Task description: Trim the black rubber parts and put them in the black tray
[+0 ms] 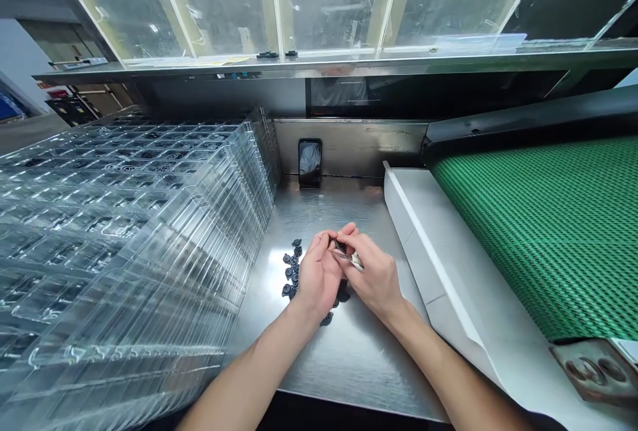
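The work surface is a brushed, bare metal bench [343,371], reflective, with a bright patch of glare on its left side.

At the grip: my left hand [319,278] is turned palm up, with thumb and fingertips pinched narrowly on a small, round, black moulded part [341,245]. The part sits between both hands, above the middle of the bench. My right hand [371,271] holds a slim, silvery metal tool [356,261] and has its fingertips at the same part. Whether the tool's tip touches it, I cannot tell; the fingers cover the spot.

Handling, in my judgement: the part should be light and stiff, probably plastic, and smooth enough to slip from a loose pinch. Its outer rim looks the sound place to take hold; thin projections could chip under the metal.

Below and beside my left hand lie loose black parts of the same kind [289,273], some partly hidden by my hands.

Further out: on the left, a tall stack of clear plastic compartment trays [214,232] walls in that side. On the right, a raised white guard [423,245] and, beyond it, a green mesh conveyor belt [548,218] limit elbow room. At the back, a black phone [310,162] leans upright against the metal wall [359,145], well apart from my hands.
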The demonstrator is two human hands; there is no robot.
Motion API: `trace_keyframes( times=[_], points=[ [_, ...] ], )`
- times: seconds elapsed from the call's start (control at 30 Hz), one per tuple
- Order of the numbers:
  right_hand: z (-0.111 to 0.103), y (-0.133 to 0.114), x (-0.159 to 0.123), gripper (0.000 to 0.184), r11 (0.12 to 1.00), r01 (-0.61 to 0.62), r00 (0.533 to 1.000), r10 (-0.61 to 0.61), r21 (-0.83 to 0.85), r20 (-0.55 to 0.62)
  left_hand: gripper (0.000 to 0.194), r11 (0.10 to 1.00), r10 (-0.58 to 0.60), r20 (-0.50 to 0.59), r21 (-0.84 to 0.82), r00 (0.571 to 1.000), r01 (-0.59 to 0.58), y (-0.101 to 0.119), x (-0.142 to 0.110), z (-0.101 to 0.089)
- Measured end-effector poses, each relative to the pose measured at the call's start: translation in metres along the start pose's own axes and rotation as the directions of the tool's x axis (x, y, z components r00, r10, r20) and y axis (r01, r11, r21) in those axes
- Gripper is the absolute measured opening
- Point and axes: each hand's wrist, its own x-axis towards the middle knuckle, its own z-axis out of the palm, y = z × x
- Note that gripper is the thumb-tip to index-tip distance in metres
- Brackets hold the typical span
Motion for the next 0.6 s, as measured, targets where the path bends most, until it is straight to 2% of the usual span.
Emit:
trace_keyframes(
  times=[0.13, 0.3, 0.47, 0.6],
  points=[
    [-0.005, 0.0, 0.003, 0.021, 0.994, -0.007, 0.999, 0.011, 0.112, -0.034, 0.009, 0.999, -0.032, 0.006, 0.023, 0.999, 0.032, 0.003, 0.0, -0.001],
    [-0.011, -0.006, 0.007, 0.005, 0.964, -0.104, 0.97, 0.153, 0.244, -0.191, 0.015, 0.987, 0.054, -0.03, 0.152, 0.998, -0.049, 0.004, 0.0, -0.005],
    [-0.013, -0.01, 0.009, 0.004, 0.941, -0.108, 0.961, 0.181, 0.319, -0.209, 0.029, 0.977, -0.073, 0.06, 0.203, 0.996, 0.059, 0.002, -0.003, -0.001],
    [-0.012, -0.009, 0.008, 0.006, 0.956, -0.083, 0.968, 0.145, 0.28, -0.207, 0.039, 0.963, -0.101, 0.049, 0.256, 0.994, 0.085, 0.003, -0.004, 0.001]
  ],
)
